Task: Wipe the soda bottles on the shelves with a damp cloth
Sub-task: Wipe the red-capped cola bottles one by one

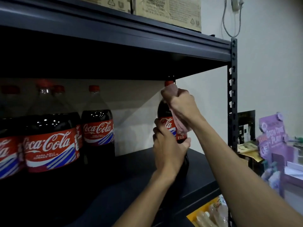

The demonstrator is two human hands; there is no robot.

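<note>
Right hand clamps pink cloth, seemingly round neck of upright bottle, cap up; left hand grips its middle.

I see a dark metal shelf carrying upright cola bottles grouped at its left; one more bottle is upright, apart, toward its right end.

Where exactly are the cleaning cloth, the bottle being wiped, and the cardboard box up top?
cloth [181, 127], head view, on its loose pink lower fold.
held bottle [166, 123], head view, on its red label.
cardboard box [168, 13], head view, on its printed front face.
</note>
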